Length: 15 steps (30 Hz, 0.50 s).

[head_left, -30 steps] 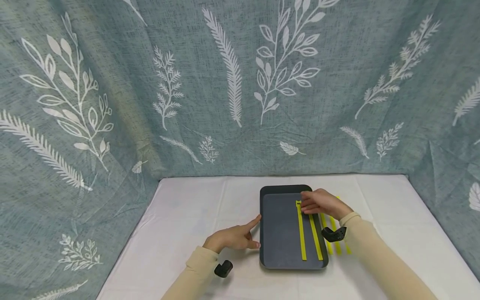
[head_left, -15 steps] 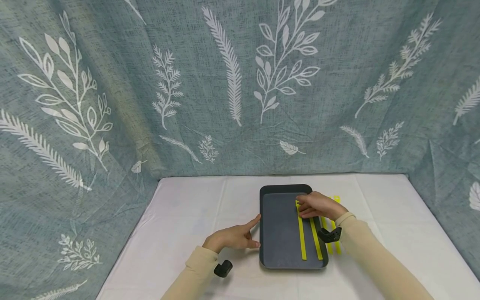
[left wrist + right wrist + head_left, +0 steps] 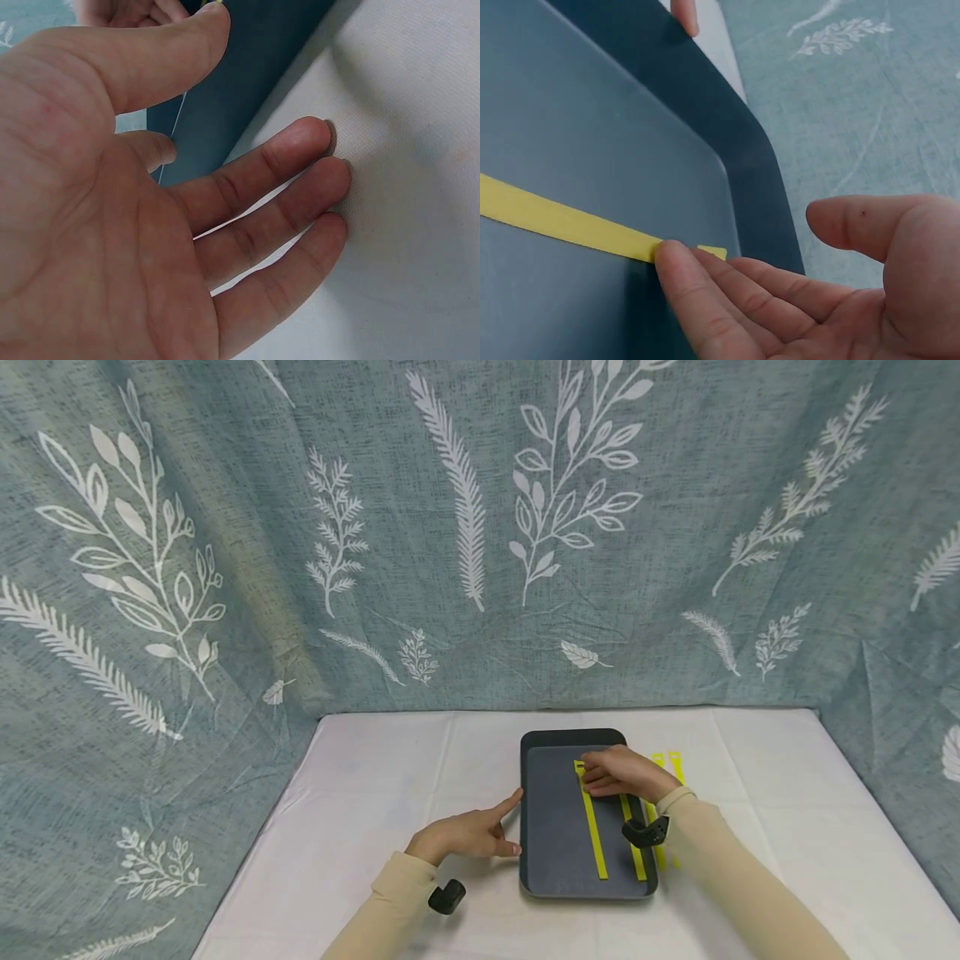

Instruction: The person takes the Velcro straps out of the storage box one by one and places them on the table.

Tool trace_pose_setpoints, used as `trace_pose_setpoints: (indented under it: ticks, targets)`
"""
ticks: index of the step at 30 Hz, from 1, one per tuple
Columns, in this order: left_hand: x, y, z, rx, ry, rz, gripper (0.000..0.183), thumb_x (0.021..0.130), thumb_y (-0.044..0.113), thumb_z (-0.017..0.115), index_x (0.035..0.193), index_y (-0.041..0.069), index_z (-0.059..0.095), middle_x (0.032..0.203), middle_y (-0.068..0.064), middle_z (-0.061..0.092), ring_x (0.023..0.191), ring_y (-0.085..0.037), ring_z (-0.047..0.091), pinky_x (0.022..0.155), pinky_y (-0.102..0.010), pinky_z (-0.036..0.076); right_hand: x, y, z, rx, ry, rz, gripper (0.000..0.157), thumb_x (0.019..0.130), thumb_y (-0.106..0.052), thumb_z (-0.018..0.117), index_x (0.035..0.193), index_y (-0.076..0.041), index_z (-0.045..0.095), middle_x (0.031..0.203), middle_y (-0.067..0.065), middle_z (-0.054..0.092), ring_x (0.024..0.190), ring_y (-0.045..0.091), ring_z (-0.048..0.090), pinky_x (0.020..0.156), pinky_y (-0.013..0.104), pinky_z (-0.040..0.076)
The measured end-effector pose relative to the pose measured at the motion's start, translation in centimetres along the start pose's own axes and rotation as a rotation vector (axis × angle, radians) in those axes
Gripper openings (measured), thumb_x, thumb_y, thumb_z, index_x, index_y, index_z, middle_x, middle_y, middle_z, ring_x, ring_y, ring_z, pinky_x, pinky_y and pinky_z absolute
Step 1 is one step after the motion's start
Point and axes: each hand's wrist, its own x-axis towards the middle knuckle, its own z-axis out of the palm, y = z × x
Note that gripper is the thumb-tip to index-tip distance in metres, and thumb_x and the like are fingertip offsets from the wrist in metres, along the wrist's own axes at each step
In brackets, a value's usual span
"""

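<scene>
A dark grey baking tray (image 3: 555,860) lies on the table, a yellow slotted-head strap (image 3: 592,831) stretched lengthwise inside it. My right hand (image 3: 621,774) reaches over the tray's right rim, its fingertips resting on that strap near the slotted end. In the right wrist view, the fingers (image 3: 705,300) lie fairly straight on the strap, with the thumb (image 3: 847,225) held apart. To its right in the tray is a second yellow strap (image 3: 636,852), partly hidden by my right hand and wrist. My left hand (image 3: 467,837) touches the tray's left side with extended index finger and thumb.
More yellow straps (image 3: 677,764) lie on the white-covered table (image 3: 390,777) just right of the tray, partly behind my right forearm. A blue-green leaf-print curtain (image 3: 480,652) hangs at the table's far edge. A small black camera (image 3: 447,897) sits on my left wrist.
My right hand has moved left over the tray, and the left-hand strap has slid left with it, its slotted end shifting most. My left hand and the tray stay put.
</scene>
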Motion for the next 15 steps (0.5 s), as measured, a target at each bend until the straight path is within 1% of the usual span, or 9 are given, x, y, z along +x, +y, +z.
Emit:
trace_pose_setpoints:
  ticks: [5,10,12,15]
  targets:
    - [0.2,-0.1,0.1,0.002,-0.005,0.002,0.091,0.095,0.032,0.072,0.165,0.026,0.013,0.091,0.001,0.067,0.083,-0.013,0.06,0.082,-0.035,0.048,0.5,0.1,0.9,0.03,0.007,-0.017,0.055,0.108,-0.026,0.046,0.146,0.013,0.043,0.138,0.033,0.057,0.119,0.035,0.067,0.094,0.038,0.057]
    - [0.3,-0.1,0.1,-0.001,-0.012,0.005,0.09,0.096,0.032,0.072,0.165,0.026,0.014,0.089,0.001,0.067,0.082,-0.014,0.061,0.08,-0.033,0.047,1.1,0.3,1.8,0.075,0.043,-0.014,0.051,0.108,-0.024,0.046,0.145,0.011,0.045,0.136,0.031,0.059,0.114,0.032,0.07,0.092,0.036,0.058]
    - [0.3,-0.1,0.1,0.0,-0.012,0.005,0.09,0.096,0.032,0.071,0.165,0.026,0.014,0.089,0.0,0.067,0.082,-0.015,0.062,0.079,-0.033,0.047,1.4,0.3,2.1,0.095,0.046,-0.013,0.051,0.108,-0.024,0.046,0.145,0.011,0.045,0.136,0.031,0.059,0.115,0.032,0.069,0.092,0.036,0.058]
    - [0.3,-0.2,0.1,0.003,-0.01,0.002,0.09,0.096,0.033,0.071,0.165,0.026,0.014,0.089,0.0,0.067,0.082,-0.016,0.062,0.078,-0.033,0.047,1.8,0.5,2.5,0.114,0.026,-0.023,0.052,0.108,-0.024,0.046,0.145,0.012,0.044,0.139,0.032,0.057,0.119,0.034,0.067,0.094,0.037,0.057]
